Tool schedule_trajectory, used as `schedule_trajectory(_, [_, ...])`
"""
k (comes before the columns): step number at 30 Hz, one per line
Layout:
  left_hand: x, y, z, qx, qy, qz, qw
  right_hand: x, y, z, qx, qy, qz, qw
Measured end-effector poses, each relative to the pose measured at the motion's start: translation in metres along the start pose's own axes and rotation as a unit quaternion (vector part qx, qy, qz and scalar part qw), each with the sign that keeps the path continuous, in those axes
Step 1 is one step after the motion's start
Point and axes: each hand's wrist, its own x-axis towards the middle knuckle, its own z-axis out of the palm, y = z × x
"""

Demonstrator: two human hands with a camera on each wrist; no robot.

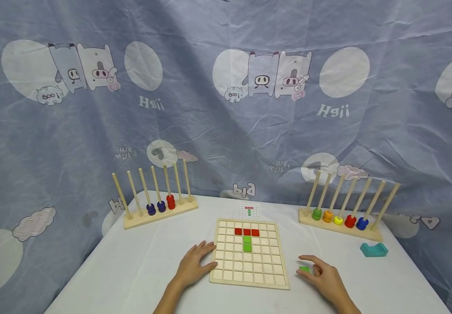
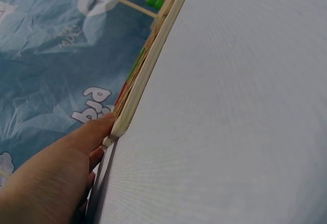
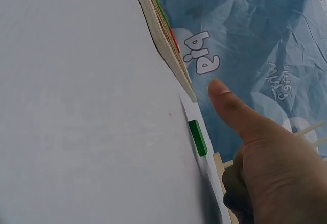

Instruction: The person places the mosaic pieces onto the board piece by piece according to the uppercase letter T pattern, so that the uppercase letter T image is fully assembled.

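A square wooden grid board (image 1: 258,267) lies flat on the white table. Three red tiles (image 1: 247,232) form a row in its upper part, with two green tiles (image 1: 247,247) in a column below the middle one. My left hand (image 1: 192,265) rests at the board's left edge, fingers relaxed; the left wrist view shows a fingertip touching the wooden rim (image 2: 145,81). Right of the board, a loose green tile (image 1: 304,269) lies on the table between the parted thumb and forefinger of my right hand (image 1: 325,279). In the right wrist view, the thumb (image 3: 225,99) is raised above this tile (image 3: 197,138).
Behind the board lies a small card (image 1: 254,215) printed with a red and green T. Wooden peg racks with coloured beads stand at the back left (image 1: 143,221) and back right (image 1: 359,233). A teal curved block (image 1: 374,250) sits at the right. Patterned cloth (image 1: 194,131) hangs behind the table.
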Motion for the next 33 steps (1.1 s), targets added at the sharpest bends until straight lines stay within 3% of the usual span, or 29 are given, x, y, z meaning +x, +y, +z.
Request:
schedule_trajectory(15, [-0.0002,0.0004,-0.0002,0.006,-0.002,0.002,1.0,-0.0016,0.0049,-0.0081,-0.025,-0.055,0.076,0.9953])
schedule_trajectory(33, [-0.0007,0.0018,-0.0015,0.007,0.001,0.0,1.0,-0.0007,0.0053,-0.0053,-0.049,-0.073,0.09,0.992])
